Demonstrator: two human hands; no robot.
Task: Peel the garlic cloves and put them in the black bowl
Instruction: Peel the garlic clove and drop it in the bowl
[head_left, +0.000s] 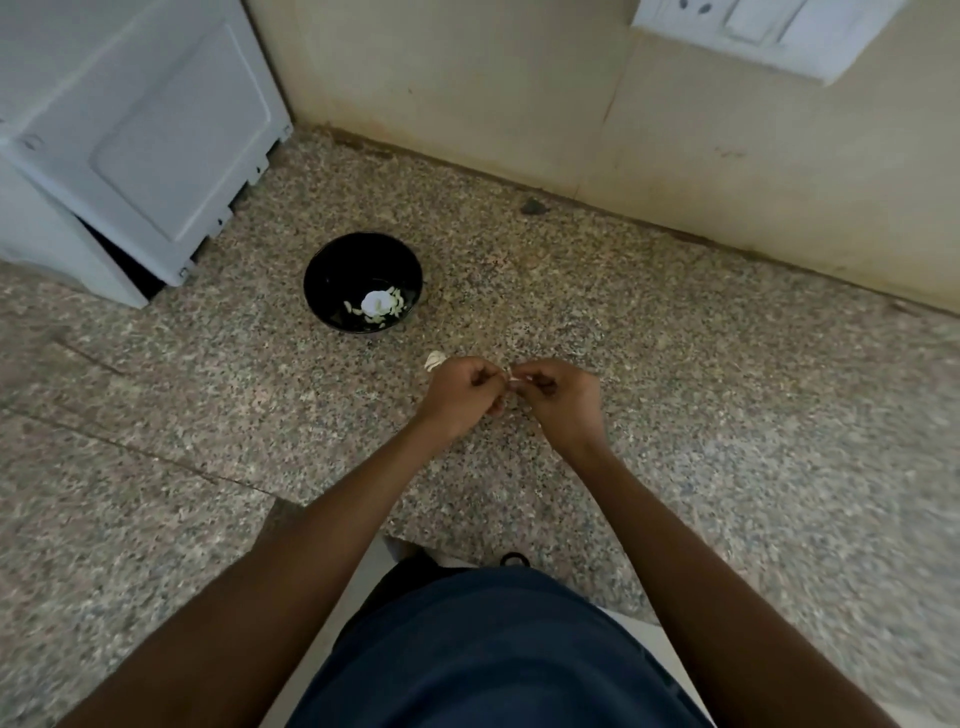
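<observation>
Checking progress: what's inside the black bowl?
The round black bowl holds pale peeled garlic cloves around a bigger white lump; what is under that lump is hidden.

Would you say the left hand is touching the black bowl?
Apart. The head view shows bare counter between the left hand and the black bowl, which sits farther back.

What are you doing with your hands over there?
A person is peeling garlic over a speckled stone counter. The left hand and right hand pinch a small garlic clove between them. The black bowl beyond the hands holds a white garlic piece and some pale cloves. A bit of white garlic lies beside the left hand.
</observation>
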